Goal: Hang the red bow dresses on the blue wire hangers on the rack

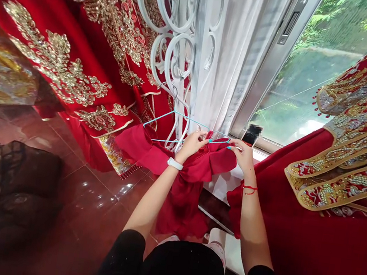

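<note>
A plain red dress (pixel 163 159) hangs in front of me, its skirt falling toward the floor. Through its neckline runs a thin light-blue clothes hanger (pixel 158 119), whose hook reaches up to the white scrolled metal stand. My left hand (pixel 193 145), with a white band on the wrist, pinches the dress near a small red strap. To its right, my right hand (pixel 243 156) has thumb and fingers closed on the dress's shoulder edge, close to the hanger's right end. Whether those fingers also grip the hanger is hard to make out.
Red gowns with gold beading (pixel 61 61) hang at the left, and an embroidered red garment (pixel 356 148) hangs at the right. The white scrolled stand (pixel 174 40) rises ahead by a window (pixel 300 81). A phone (pixel 252 133) stands on the sill. Dark sheer fabric (pixel 27 179) lies lower left.
</note>
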Motion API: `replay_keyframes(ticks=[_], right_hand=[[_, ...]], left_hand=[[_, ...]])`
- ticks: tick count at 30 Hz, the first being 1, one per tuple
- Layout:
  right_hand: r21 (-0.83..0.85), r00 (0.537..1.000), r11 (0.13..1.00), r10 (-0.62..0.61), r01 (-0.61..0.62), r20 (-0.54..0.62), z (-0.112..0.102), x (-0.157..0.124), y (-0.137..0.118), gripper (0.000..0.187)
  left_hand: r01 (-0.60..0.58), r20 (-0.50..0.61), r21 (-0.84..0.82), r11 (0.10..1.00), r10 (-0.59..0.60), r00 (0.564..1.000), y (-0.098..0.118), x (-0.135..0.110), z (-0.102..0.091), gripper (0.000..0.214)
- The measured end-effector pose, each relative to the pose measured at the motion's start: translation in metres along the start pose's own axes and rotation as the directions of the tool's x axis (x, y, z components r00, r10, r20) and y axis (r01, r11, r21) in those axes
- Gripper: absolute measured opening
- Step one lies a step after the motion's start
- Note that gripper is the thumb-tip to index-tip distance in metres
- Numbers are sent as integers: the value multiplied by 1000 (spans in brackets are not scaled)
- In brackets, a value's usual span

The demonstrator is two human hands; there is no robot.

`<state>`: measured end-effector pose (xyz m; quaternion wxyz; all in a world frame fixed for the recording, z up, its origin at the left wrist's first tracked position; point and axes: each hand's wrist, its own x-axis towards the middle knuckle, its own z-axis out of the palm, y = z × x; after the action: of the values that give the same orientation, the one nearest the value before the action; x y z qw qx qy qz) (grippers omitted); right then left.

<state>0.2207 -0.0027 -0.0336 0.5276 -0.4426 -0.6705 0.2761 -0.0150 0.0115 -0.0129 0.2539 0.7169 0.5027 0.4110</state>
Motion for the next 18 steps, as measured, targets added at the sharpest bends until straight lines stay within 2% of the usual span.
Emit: replay_keyframes(ticks=[2, 5, 9, 13, 15, 18], right_hand=[[-16, 1000, 1000, -9, 8, -12, -4, 4, -8, 18], [-69, 998, 996, -62, 64, 30, -7, 14, -27, 18], [-150, 975, 976, -130, 158, 183, 0, 34, -61, 20], [-235, 931, 940, -165, 249, 326, 21, 49, -87, 23], [-259, 923, 926, -176, 273, 342, 30, 49, -90, 23], [-216, 939, 936, -217, 277, 266, 40, 39, -82, 20]], left_hand=[[-5, 29, 11, 1000, 4, 1000, 2, -4, -2, 24], [-13, 55, 25, 1000, 11, 998, 6, -7, -5, 25], [-17, 27, 55, 998, 16, 1000, 12, -9, -5, 25], [-12, 12, 98, 995, 11, 1000, 14, -8, 0, 18], [10, -39, 96, 995, -7, 999, 14, -8, 3, 20], [-9, -138, 64, 998, 18, 990, 15, -13, 7, 24]])
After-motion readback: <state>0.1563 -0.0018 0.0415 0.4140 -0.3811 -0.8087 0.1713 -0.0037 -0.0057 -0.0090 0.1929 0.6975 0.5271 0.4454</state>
